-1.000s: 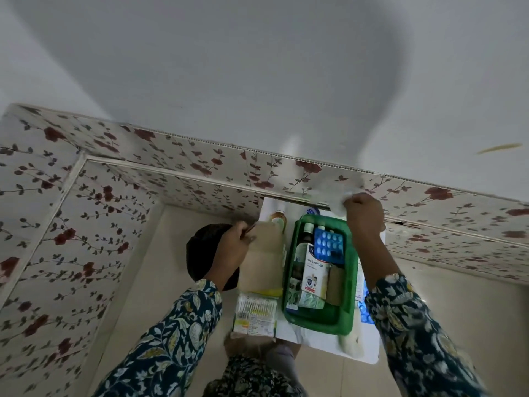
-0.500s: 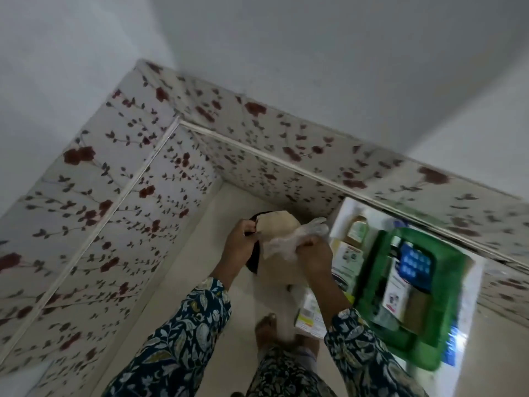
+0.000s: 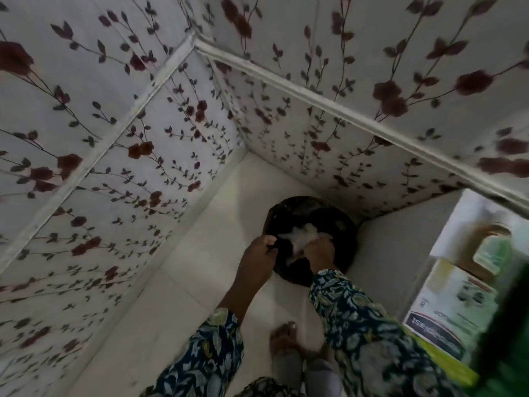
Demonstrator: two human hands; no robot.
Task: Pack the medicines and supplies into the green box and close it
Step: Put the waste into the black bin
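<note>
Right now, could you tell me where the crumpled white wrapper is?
In the head view it is just right of centre, the white wrapper pinched between the left hand and right hand over the black bin in the floor corner.

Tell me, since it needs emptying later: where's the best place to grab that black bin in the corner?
Probably by the rim of the black bin, from above on its near-left side. The mouth faces up and is open, the wall crowds its far side, and a white surface hems in its right. The left hand already pinches that edge, while the right hand pushes a crumpled wrapper in.
</note>
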